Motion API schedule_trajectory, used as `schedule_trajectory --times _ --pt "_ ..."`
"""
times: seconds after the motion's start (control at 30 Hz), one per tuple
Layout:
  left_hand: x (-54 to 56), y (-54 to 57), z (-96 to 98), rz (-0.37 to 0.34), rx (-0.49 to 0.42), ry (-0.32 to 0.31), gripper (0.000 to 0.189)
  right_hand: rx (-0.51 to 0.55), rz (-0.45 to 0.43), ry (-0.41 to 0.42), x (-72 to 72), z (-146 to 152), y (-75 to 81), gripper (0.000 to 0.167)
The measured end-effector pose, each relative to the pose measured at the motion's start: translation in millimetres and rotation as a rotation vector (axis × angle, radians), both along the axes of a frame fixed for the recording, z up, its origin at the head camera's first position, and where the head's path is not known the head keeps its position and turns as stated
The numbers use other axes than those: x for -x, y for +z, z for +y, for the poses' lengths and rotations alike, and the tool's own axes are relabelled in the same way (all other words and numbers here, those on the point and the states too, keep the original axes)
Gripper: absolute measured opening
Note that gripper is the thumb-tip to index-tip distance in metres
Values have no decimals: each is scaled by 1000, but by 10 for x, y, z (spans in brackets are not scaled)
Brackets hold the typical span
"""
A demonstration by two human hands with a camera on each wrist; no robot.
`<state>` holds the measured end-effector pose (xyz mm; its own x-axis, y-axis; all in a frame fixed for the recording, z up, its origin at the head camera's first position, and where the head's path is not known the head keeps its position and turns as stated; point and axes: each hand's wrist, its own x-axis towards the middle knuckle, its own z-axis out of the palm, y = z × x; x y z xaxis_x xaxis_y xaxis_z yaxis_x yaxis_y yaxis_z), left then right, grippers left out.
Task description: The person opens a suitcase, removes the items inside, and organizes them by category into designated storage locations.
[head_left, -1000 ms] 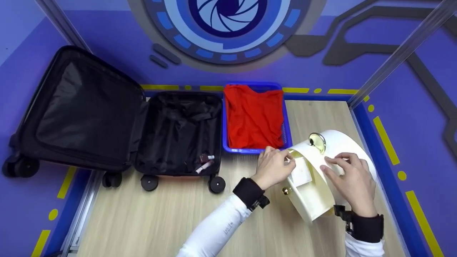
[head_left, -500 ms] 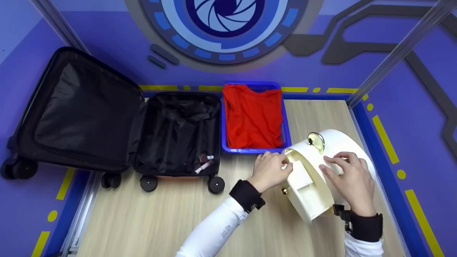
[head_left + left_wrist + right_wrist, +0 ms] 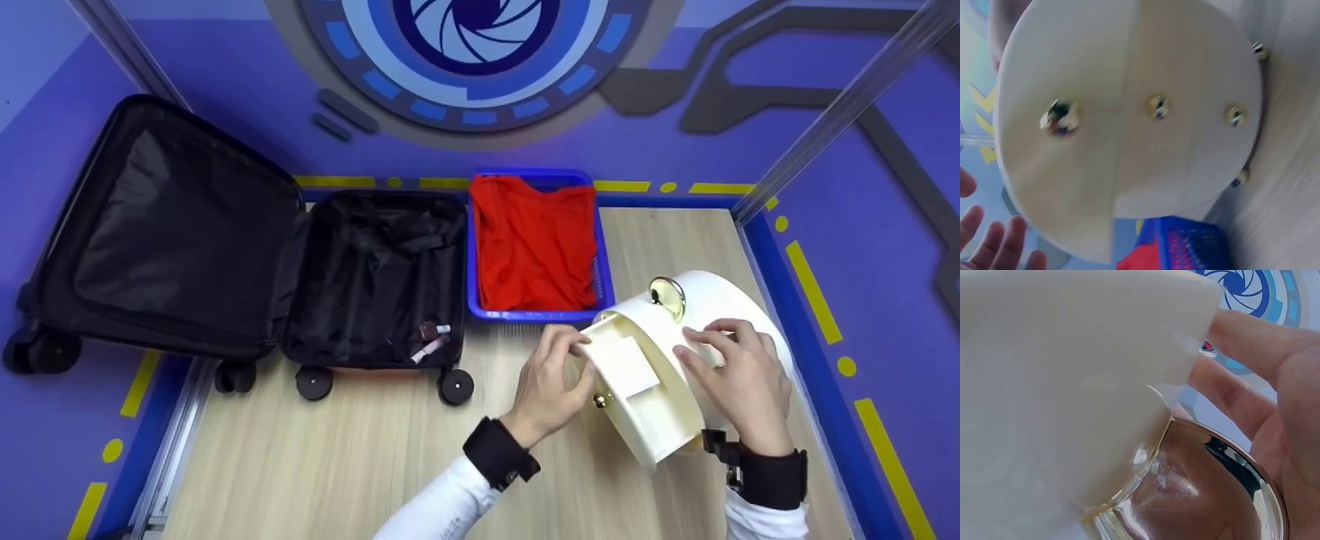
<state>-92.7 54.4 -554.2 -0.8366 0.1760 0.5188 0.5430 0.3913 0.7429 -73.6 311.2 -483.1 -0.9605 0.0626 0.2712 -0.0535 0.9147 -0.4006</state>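
Note:
A cream-white storage case with a rounded body (image 3: 716,296) stands at the right of the table. Its drawer (image 3: 656,442), with a gold knob (image 3: 600,400), is pulled out. Inside lies a white square item (image 3: 632,367). My left hand (image 3: 546,382) is at the drawer's front, thumb and fingers apart. In the left wrist view, those fingers (image 3: 1008,247) are spread beside the round drawer front (image 3: 1089,163). My right hand (image 3: 739,375) rests its fingertips on the body. In the right wrist view, a shiny gold round piece (image 3: 1196,489) sits by that palm.
An open black suitcase (image 3: 375,285) stands at the left; two small cosmetic tubes (image 3: 430,349) lie in its near right corner. Beside it, a blue basket (image 3: 540,316) holds red cloth (image 3: 534,247). Walls enclose the table's back and sides.
My left hand has come out from inside the drawer, moving left and toward me to the drawer's front. The white square item lies in the drawer. My right hand stays in place.

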Motion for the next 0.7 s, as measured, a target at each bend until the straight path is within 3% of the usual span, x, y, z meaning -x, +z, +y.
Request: schedule_trajectory --times 0.23,0.4,0.57,0.7 --pt "-276 -321 57 -5 9 -21 33 6 12 10 10 0 -4 32" --pt "-373 -490 117 20 68 -34 33 1 7 1 4 1 -4 31" --pt "-410 -577 164 35 63 -35 32 1 -2 -1 -1 -1 -2 32" --pt "-408 -580 188 47 47 -29 29 4 -3 -4 -3 -6 -1 32"
